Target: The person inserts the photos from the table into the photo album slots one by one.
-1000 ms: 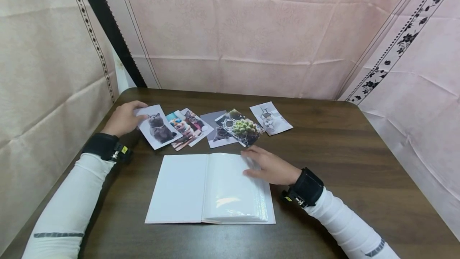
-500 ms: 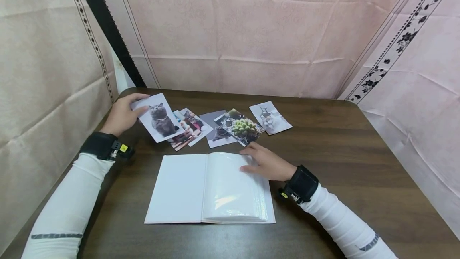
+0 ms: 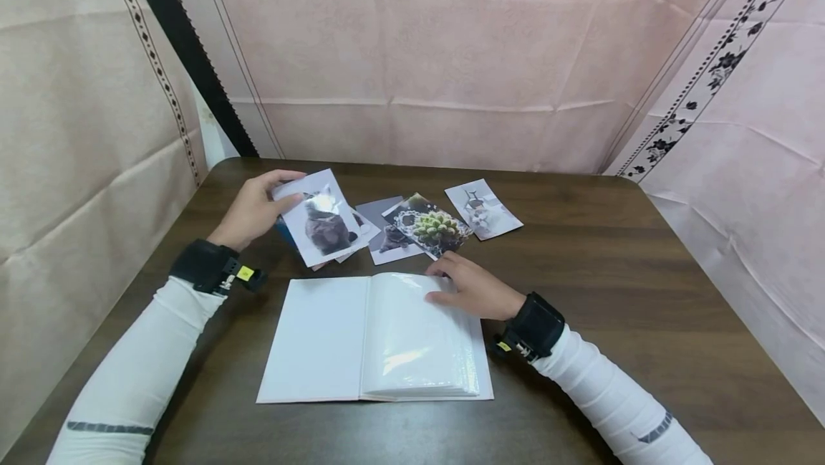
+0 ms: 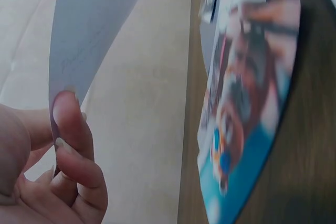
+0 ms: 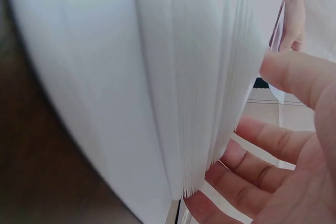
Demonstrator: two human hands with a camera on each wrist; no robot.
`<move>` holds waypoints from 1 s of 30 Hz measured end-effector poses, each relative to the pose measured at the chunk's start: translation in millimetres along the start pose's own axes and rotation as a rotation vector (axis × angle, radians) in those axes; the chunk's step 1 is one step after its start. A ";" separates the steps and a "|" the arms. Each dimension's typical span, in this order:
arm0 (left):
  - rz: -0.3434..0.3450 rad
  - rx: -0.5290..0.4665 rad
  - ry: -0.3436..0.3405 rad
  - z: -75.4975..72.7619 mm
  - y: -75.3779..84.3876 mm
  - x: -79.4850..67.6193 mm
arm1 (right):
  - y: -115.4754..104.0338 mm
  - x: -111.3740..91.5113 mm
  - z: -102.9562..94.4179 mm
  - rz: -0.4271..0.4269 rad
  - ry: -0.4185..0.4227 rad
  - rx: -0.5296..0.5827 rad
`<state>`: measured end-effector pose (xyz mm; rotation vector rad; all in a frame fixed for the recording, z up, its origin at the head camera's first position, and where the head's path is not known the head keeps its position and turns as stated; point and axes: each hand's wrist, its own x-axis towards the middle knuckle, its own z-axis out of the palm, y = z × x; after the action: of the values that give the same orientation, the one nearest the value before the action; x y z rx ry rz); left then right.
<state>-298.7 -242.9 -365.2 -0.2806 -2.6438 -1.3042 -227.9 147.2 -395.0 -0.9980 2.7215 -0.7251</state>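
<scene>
In the head view my left hand [image 3: 251, 211] pinches a photo print of a grey cat [image 3: 325, 225] by its left edge, above the other prints. The left wrist view shows its plain back, with the thumb on one side and curled fingers on the other. Lying below is a bright print with blue and pink tones [image 4: 247, 93], mostly covered in the head view. An open white photo album [image 3: 322, 339] lies in front, clear sleeves on its right half. My right hand [image 3: 477, 287] rests at the sleeves' upper right corner, fingertips against the page edges in the right wrist view.
Behind the album lie a succulent print [image 3: 437, 227], overlapping a grey print [image 3: 387, 244], and a pale print [image 3: 483, 209] farther right. The brown table [image 3: 612, 271] extends right. Pale cloth [image 3: 419, 56] hangs around its back and sides.
My left hand has lifted the grey cat print off the table and carried it right, over the neighbouring prints. The right hand has shifted slightly left along the album's top edge.
</scene>
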 end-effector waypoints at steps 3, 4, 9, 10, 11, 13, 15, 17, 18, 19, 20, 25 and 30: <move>0.011 -0.014 -0.034 10.1 8.7 1.0 | -0.2 1.6 0.9 -0.002 0.011 0.019; 0.010 -0.016 -0.044 13.5 11.3 1.3 | -0.1 2.2 1.4 -0.004 0.015 0.025; 0.020 -0.044 -0.074 27.8 20.5 3.3 | 1.3 4.2 2.3 -0.012 0.019 0.061; 0.023 -0.053 -0.074 30.0 21.9 3.8 | 1.5 4.5 2.2 -0.013 0.017 0.066; 0.025 -0.063 -0.074 31.8 23.3 4.3 | 1.8 4.6 2.0 -0.014 0.015 0.071; 0.032 -0.076 -0.076 35.3 26.2 5.3 | 1.9 5.0 1.4 -0.014 0.012 0.082; 0.035 -0.090 -0.081 38.7 28.9 6.9 | 2.8 6.0 1.6 -0.021 0.013 0.090; 0.038 -0.096 -0.091 42.9 31.9 8.7 | 4.2 6.7 2.0 -0.025 0.018 0.096; 0.040 -0.098 -0.097 45.2 32.8 9.9 | 4.6 7.1 2.2 -0.030 0.021 0.099; 0.039 -0.104 -0.101 47.3 33.8 11.0 | 4.9 7.5 2.4 -0.037 0.025 0.104; 0.040 -0.108 -0.105 49.4 34.7 11.9 | 5.1 7.8 2.7 -0.042 0.030 0.107; 0.048 -0.130 -0.114 58.1 39.2 15.8 | 1.3 7.6 0.6 -0.053 0.055 0.157; 0.013 -0.173 -0.148 63.9 40.5 16.3 | -0.6 8.2 -0.5 -0.059 0.070 0.203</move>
<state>-309.3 -166.4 -368.6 -0.4340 -2.6445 -1.5680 -234.0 141.7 -394.2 -1.0262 2.6185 -1.0413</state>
